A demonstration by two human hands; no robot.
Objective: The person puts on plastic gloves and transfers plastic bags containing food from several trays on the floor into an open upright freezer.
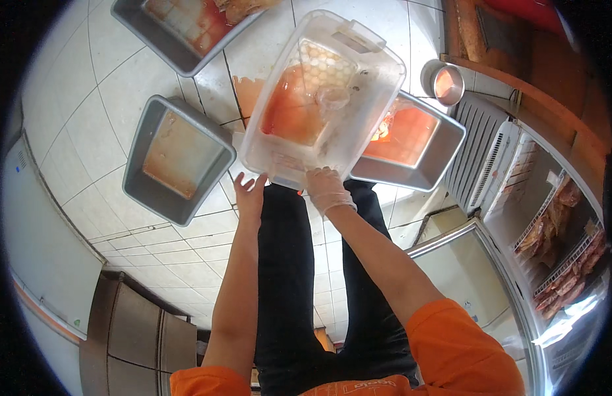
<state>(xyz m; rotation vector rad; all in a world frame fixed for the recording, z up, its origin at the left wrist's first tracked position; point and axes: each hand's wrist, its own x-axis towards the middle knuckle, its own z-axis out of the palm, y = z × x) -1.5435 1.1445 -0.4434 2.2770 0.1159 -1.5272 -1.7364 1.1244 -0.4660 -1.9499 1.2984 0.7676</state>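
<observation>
A large translucent plastic storage tub (380, 89) is in front of my legs, with reddish liquid (291, 111) pooled in its bottom. A clear rounded piece (332, 98), perhaps plastic or ice, lies inside. My right hand (327, 185), in a thin clear glove, grips the tub's near end at the rim. Bare and with its fingers apart, my left hand (249, 195) is beside the tub's near left corner; whether the thumb touches it I cannot tell. The tub overlaps a grey tub (410, 171) on the right, which holds red liquid and something in plastic.
Left on the tiled floor stands another grey tub (138, 173) with cloudy liquid; a third (180, 67) at the top holds meat. Reddish liquid (246, 94) has spilled between them. A metal pot (448, 86) is at upper right, near an open refrigerator (513, 168) with meat on racks.
</observation>
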